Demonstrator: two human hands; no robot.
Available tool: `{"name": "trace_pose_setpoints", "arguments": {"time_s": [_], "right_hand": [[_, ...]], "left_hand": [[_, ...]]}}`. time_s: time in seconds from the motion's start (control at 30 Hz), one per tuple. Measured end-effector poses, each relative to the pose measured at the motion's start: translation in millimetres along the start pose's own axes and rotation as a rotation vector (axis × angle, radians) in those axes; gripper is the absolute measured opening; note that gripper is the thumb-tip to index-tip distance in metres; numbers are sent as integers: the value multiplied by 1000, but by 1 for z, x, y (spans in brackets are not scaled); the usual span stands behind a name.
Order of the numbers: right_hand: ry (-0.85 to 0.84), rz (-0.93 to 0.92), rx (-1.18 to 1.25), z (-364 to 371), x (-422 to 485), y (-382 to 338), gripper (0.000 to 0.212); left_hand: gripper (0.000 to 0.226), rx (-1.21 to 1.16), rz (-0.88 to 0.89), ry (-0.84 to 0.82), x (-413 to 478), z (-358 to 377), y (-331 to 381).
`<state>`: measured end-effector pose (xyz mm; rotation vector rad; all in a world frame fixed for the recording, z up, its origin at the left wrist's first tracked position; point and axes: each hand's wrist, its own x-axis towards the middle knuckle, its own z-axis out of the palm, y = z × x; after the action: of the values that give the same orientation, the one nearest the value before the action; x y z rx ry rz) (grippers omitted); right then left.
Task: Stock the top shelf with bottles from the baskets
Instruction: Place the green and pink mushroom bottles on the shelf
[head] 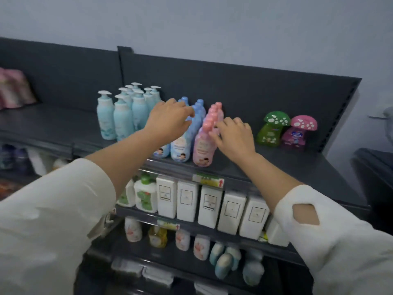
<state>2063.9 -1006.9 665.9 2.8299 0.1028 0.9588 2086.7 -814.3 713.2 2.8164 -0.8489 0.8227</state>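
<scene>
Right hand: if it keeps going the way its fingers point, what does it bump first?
Probably the pink bottles. The right hand points up and left, and its fingers already look to be touching that row. Depth is hard to judge from one view.

A shop: stocked shelves (276, 167) with price tags (208, 179).

No text is reading clearly: print on the bottle labels (180, 150) is blurring out, and the shelf-edge tag (209, 180) is showing only a red upward arrow.
</scene>
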Motion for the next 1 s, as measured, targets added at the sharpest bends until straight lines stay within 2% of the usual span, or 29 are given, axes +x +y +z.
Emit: {"name": "trace_pose_setpoints", "arguments": {"time_s": [0.13, 0.23, 0.47, 0.63, 0.77, 1.0], "right_hand": [[154, -203, 62, -14, 36, -98, 30], [278, -274, 60, -31, 58, -171, 23], [254, -491, 255, -6, 80, -334, 35], [104, -590, 301, 32, 69, -444, 33], [-17, -703, 355, 76, 59, -512, 19], [-349, -804, 445, 188, 36, -586, 28]], "left_hand": [[29, 82, -108, 4, -56, -25, -93], [29, 141, -182, -23, -103, -38, -160], [29, 172, -306, -109, -204, -46, -289], [27, 196, -417, -182, -274, -30, -361], [27, 189, -543, -285, -326, 4, -405], [28, 57, -763, -556, -394, 105, -454]]}}
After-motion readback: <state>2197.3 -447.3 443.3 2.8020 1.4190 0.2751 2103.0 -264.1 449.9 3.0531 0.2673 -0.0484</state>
